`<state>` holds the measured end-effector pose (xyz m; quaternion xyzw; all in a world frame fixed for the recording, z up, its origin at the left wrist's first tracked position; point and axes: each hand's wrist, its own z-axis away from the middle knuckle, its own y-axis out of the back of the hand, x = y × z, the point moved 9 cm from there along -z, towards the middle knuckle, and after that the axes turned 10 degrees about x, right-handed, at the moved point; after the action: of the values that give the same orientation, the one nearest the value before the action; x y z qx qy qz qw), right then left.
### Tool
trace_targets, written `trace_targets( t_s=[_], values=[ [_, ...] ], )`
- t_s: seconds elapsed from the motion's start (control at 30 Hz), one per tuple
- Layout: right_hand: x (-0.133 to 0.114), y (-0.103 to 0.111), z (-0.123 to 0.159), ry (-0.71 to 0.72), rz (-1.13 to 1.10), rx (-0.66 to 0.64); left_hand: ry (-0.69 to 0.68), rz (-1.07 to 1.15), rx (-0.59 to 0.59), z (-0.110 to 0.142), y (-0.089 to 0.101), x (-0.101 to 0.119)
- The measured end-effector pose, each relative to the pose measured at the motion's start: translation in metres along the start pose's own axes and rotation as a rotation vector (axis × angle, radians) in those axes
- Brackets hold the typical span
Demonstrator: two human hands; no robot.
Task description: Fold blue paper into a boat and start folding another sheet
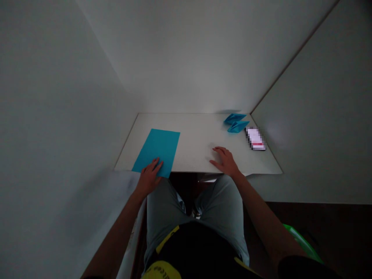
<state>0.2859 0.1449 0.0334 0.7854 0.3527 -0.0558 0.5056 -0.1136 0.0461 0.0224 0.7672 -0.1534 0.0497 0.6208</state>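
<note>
A flat blue sheet of paper [159,150] lies on the left part of the white table [197,135]. My left hand [150,176] rests on the sheet's near corner at the table's front edge, fingers stretched flat. My right hand [225,161] lies palm down on the bare table near the front edge, fingers spread, holding nothing. Two folded blue paper shapes [236,123] sit at the back right of the table, far from both hands.
A phone [255,138] lies by the right edge of the table, next to the folded shapes. White walls close the table in at the left, back and right. A green object [302,242] shows on the dark floor at lower right.
</note>
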Motion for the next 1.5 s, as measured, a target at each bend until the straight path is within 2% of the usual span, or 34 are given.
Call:
trace_targets(
  t_s=[0.13, 0.2, 0.3, 0.37, 0.4, 0.47, 0.53, 0.63, 0.73, 0.83, 1.0, 1.1, 1.17, 1.23, 1.3, 1.4, 1.5],
  values=[
    [-0.046, -0.019, 0.012, 0.130, -0.009, -0.192, -0.141, -0.005, -0.051, -0.014, -0.012, 0.079],
    [-0.060, -0.024, 0.016, 0.167, -0.001, -0.234, -0.210, 0.018, -0.067, -0.024, -0.015, 0.119],
    [-0.063, -0.027, 0.019, 0.194, 0.014, -0.262, -0.320, 0.072, -0.136, -0.035, -0.018, 0.172],
    [-0.057, -0.028, 0.022, 0.194, 0.007, -0.286, -0.363, 0.105, -0.181, -0.040, -0.016, 0.191],
    [-0.051, -0.028, 0.023, 0.183, -0.001, -0.291, -0.371, 0.125, -0.185, -0.042, -0.013, 0.194],
    [-0.040, -0.026, 0.025, 0.154, -0.023, -0.285, -0.371, 0.171, -0.164, -0.045, -0.004, 0.183],
    [-0.032, -0.023, 0.026, 0.139, -0.053, -0.276, -0.363, 0.224, -0.157, -0.045, 0.001, 0.158],
    [-0.030, -0.020, 0.027, 0.146, -0.120, -0.285, -0.320, 0.327, -0.176, -0.040, -0.001, 0.109],
    [-0.032, -0.018, 0.023, 0.108, -0.193, -0.266, -0.223, 0.424, -0.086, -0.044, -0.005, 0.072],
    [-0.030, -0.015, 0.017, 0.020, -0.245, -0.206, -0.106, 0.451, 0.034, -0.057, -0.015, 0.059],
    [-0.014, -0.021, 0.014, -0.169, -0.283, -0.159, 0.053, 0.344, 0.147, -0.082, -0.035, 0.068],
    [0.001, -0.018, 0.012, -0.295, -0.293, -0.001, 0.137, 0.341, 0.214, -0.087, -0.036, 0.072],
    [0.003, -0.013, 0.009, -0.301, -0.262, 0.111, 0.193, 0.333, 0.273, -0.087, -0.032, 0.073],
    [-0.004, -0.012, 0.005, -0.244, -0.168, 0.141, 0.198, 0.275, 0.325, -0.085, -0.026, 0.080],
    [-0.019, -0.016, 0.001, -0.138, -0.033, 0.076, 0.112, 0.204, 0.320, -0.085, -0.024, 0.098],
    [-0.044, -0.034, 0.000, 0.014, 0.108, -0.110, -0.092, 0.175, 0.228, -0.087, -0.034, 0.135],
    [-0.060, -0.046, 0.004, 0.062, 0.170, -0.208, -0.185, 0.175, 0.170, -0.089, -0.046, 0.157]
  ],
)
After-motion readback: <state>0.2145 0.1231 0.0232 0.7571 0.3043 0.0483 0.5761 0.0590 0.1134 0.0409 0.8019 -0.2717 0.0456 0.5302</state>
